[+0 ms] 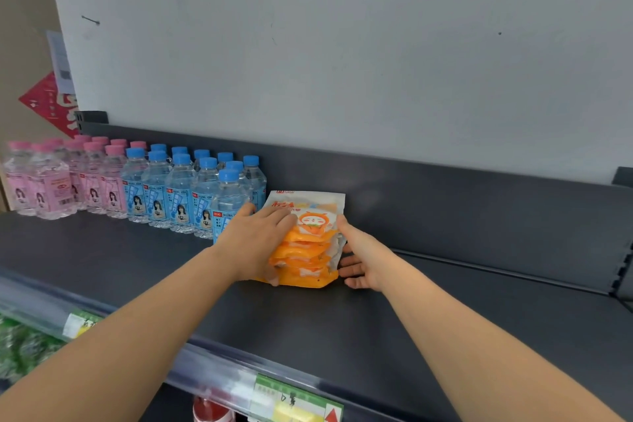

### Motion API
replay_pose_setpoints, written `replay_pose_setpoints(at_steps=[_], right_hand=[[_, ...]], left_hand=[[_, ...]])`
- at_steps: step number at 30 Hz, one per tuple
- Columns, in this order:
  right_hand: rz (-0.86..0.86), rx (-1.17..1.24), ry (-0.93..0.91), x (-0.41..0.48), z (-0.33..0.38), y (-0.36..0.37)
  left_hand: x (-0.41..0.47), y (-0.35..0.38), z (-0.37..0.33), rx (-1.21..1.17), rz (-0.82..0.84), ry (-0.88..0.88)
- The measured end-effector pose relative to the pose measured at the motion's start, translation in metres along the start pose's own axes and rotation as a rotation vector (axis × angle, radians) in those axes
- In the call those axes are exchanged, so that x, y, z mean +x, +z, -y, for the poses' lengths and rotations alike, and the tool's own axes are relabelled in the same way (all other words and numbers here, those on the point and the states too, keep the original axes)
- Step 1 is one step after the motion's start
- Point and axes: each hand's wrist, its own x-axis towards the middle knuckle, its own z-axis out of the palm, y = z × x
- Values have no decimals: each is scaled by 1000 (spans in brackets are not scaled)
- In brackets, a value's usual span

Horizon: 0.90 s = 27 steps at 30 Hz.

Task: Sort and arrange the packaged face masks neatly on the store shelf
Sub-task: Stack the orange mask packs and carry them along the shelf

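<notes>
A stack of several orange and white face mask packets lies on the dark shelf, just right of the bottles. The packets overlap like tiles, and the rearmost one leans up, showing a cartoon face. My left hand lies flat over the stack's left side, thumb at the front lower corner. My right hand presses against the stack's right edge, fingers spread on the shelf. Both hands hold the stack between them.
Blue-capped water bottles stand in rows right beside the stack, with pink-capped bottles farther left. The shelf's back panel rises behind. A price rail with tags runs along the front edge. Bare shelf stretches to the right.
</notes>
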Motion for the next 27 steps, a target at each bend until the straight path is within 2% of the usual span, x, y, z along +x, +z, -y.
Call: replay_pose_setpoints(at_steps=[4, 11, 16, 23, 27], right_hand=[[-22, -19, -10, 2, -1, -1], [44, 27, -40, 0, -3, -2], [35, 59, -60, -2, -5, -9], [-76, 16, -156, -16, -6, -37], [-187, -128, -251, -39, -19, -86]], left_hand=[[0, -5, -2, 3, 14, 7], [3, -1, -4, 81, 25, -27], [1, -9, -8, -32, -18, -33], [12, -39, -34, -256, -232, -8], [39, -58, -74, -284, -225, 75]])
